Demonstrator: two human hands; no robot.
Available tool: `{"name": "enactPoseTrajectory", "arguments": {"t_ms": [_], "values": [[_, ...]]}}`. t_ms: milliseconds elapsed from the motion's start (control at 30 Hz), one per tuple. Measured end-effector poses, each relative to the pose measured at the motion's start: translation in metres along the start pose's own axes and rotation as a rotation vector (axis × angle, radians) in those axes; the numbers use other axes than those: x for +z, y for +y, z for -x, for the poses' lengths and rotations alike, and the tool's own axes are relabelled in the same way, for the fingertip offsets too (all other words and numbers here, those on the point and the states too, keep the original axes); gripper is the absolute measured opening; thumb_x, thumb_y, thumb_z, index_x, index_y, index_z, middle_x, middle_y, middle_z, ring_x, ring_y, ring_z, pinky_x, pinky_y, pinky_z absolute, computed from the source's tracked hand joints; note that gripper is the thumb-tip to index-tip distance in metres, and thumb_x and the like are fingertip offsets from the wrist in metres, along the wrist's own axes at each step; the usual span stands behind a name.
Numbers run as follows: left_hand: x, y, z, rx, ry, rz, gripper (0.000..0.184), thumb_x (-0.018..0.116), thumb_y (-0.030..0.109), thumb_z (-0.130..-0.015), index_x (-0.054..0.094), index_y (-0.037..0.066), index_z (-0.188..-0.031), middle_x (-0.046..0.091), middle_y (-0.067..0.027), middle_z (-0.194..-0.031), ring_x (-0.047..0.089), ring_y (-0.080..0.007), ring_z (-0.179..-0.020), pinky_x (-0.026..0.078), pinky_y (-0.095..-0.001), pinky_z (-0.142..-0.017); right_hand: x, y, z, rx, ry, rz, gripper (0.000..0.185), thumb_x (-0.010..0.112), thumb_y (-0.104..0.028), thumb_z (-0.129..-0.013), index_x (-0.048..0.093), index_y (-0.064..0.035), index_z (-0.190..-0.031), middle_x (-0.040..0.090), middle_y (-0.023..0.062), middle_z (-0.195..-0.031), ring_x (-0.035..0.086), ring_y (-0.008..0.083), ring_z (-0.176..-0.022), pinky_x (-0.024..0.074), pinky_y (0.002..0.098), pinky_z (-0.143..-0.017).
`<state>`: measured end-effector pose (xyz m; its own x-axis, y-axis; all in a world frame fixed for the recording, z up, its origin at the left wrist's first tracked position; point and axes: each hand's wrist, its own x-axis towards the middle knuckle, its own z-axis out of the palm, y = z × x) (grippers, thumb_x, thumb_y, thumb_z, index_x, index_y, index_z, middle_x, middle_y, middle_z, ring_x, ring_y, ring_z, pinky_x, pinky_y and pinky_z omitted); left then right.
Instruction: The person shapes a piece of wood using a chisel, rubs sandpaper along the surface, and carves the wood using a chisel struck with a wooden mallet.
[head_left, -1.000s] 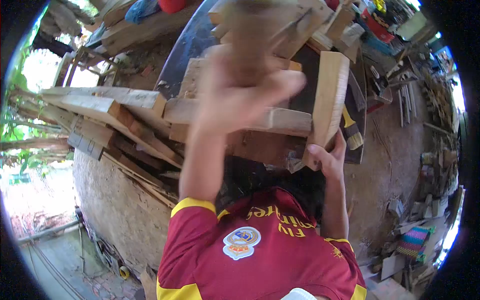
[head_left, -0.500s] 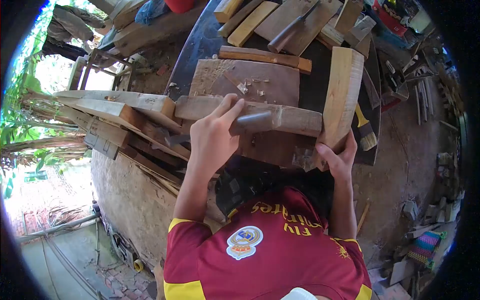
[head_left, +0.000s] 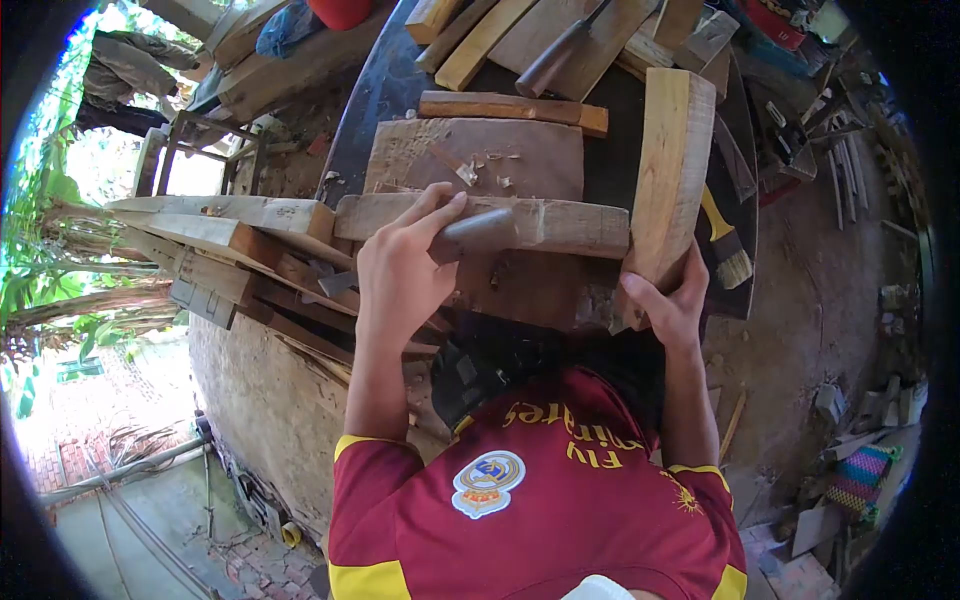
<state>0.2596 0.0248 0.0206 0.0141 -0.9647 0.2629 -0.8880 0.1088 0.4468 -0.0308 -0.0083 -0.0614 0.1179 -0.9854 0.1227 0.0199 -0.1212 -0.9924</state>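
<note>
My left hand (head_left: 405, 260) is closed around a chisel (head_left: 478, 234); its rounded handle sticks out to the right and its blade shows to the left of the wrist. The fingertips of that hand rest on a long weathered wooden bar (head_left: 575, 228) lying crosswise before me. My right hand (head_left: 672, 302) grips the near end of a thick pale wooden block (head_left: 672, 165), thumb on top and fingers around the far side. This block stands roughly at a right angle to the bar, against its right end. Below the bar lies a brown board (head_left: 500, 150) with wood shavings.
A brush with a yellow handle (head_left: 718, 215) lies right of the block. Behind are a narrow wooden strip (head_left: 510, 108), several timber pieces and another tool with a dark handle (head_left: 550, 65). Stacked timbers (head_left: 270, 215) jut in from the left. A red container (head_left: 340, 10) is at the top.
The view has shifted slightly, so the table appears farther left and up. The chisel handle tilts a little differently in my left hand. Both hands keep their holds.
</note>
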Motion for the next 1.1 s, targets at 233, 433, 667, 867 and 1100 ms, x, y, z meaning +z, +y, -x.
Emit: {"name": "enactPoseTrajectory", "arguments": {"t_ms": [233,433,667,867,1100], "values": [[-0.026,0.017,-0.011,0.117,0.31,0.643,0.017,0.067,0.014,-0.091,0.065,-0.003,-0.09,0.071,-0.0215,-0.098,0.068,-0.0196,-0.082,0.052,-0.029,-0.068,0.001,0.007,0.005,0.001,-0.012,-0.088,0.071,0.078,-0.012,-0.073,0.043,0.0048,-0.133,0.059,0.0119,-0.119,0.058,0.0194,-0.109,0.0463,0.0356,-0.096],[-0.021,0.031,-0.037,0.342,0.341,1.401,0.026,0.056,0.024,-0.1,0.05,-0.001,-0.098,0.062,-0.0212,-0.087,0.055,-0.0184,-0.062,0.048,-0.0299,-0.06,-0.001,0.008,0.003,0.004,-0.019,-0.115,0.071,0.076,-0.011,-0.074,0.042,0.0044,-0.134,0.059,0.0115,-0.119,0.058,0.0192,-0.109,0.0459,0.0355,-0.096],[0.008,0.031,-0.063,0.324,0.248,1.585,0.026,0.051,0.027,-0.102,0.05,0.003,-0.093,0.056,-0.0142,-0.081,0.05,-0.0205,-0.061,0.041,-0.0311,-0.057,-0.001,0.008,0.003,0.035,-0.012,-0.161,0.071,0.075,-0.01,-0.073,0.042,0.004,-0.134,0.059,0.0111,-0.119,0.058,0.0184,-0.109,0.0455,0.0352,-0.097],[0.014,0.026,-0.068,0.381,0.18,1.719,0.031,0.047,0.029,-0.102,0.05,0.0,-0.091,0.056,-0.0176,-0.078,0.05,-0.0223,-0.06,0.042,-0.035,-0.058,-0.004,0.009,0.002,0.042,-0.009,-0.132,0.073,0.077,-0.014,-0.072,0.043,0.0043,-0.134,0.059,0.0116,-0.119,0.058,0.0193,-0.109,0.0454,0.0356,-0.097],[0.01,0.034,-0.073,0.474,0.123,1.716,0.031,0.044,0.028,-0.102,0.047,0.002,-0.087,0.053,-0.0159,-0.074,0.048,-0.0205,-0.06,0.041,-0.0333,-0.056,-0.005,0.009,0.0,0.048,-0.021,-0.129,0.076,0.079,-0.019,-0.071,0.043,0.0046,-0.133,0.06,0.0119,-0.118,0.058,0.0195,-0.109,0.0453,0.0357,-0.097]]}}
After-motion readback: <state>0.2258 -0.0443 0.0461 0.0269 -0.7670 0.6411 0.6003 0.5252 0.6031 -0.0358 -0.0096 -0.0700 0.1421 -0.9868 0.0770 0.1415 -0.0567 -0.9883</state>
